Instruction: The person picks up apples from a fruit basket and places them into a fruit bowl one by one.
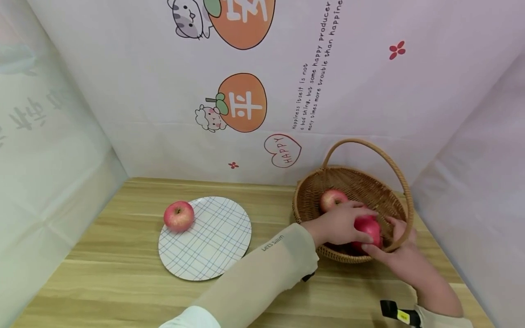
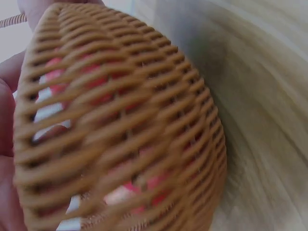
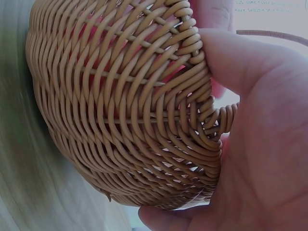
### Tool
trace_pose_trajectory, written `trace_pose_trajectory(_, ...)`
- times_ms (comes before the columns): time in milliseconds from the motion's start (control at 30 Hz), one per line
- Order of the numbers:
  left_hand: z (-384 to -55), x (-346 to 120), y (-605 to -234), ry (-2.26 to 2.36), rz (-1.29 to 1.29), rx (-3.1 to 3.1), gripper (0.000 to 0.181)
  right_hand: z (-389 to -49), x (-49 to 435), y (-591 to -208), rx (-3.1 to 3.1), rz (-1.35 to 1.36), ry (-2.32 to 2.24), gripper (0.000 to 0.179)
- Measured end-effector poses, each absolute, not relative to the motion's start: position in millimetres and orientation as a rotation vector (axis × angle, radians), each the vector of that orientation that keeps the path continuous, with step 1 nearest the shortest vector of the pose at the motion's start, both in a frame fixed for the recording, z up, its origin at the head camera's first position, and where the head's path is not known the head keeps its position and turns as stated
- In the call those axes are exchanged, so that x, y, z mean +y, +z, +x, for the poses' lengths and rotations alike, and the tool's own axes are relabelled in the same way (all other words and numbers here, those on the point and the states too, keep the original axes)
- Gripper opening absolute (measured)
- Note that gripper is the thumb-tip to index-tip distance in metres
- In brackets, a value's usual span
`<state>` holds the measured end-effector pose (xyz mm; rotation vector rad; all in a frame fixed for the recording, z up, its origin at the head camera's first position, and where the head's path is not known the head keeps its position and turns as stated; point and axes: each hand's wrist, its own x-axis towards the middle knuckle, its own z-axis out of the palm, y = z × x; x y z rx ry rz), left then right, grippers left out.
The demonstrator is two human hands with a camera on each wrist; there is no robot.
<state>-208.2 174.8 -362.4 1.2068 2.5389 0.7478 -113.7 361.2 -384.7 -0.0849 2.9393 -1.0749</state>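
A brown wicker basket [image 1: 348,259] with an arched handle [image 1: 395,168] stands at the right, holding red apples. My left hand [image 1: 340,222] reaches over its near rim, and its fingers and thumb grip a red apple [image 1: 368,228] inside. Left of that hand, another apple [image 1: 333,199] lies in the basket. At the handle's right base, my right hand [image 1: 406,259] holds the rim, its thumb beside the gripped apple. The right wrist view shows this hand [image 3: 269,120] against the weave [image 3: 120,106]. Through the weave [image 2: 125,125] in the left wrist view, red patches show; the basket's bottom is mostly hidden.
A round white plate [image 1: 217,237] with a blue check pattern lies on the wooden table [image 1: 110,273] at the left. One apple [image 1: 178,216] sits at its upper left edge. Printed white cloth [image 1: 164,114] rises behind the table and along both sides.
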Motion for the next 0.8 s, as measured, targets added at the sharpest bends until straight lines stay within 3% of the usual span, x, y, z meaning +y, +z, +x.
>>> trace_pose_trajectory(800,-196.5,204.0,-364.2,0.615,1.126,2.602,0.053,-114.1,360.8,-386.3,2.908,-0.103,-1.13,0.112)
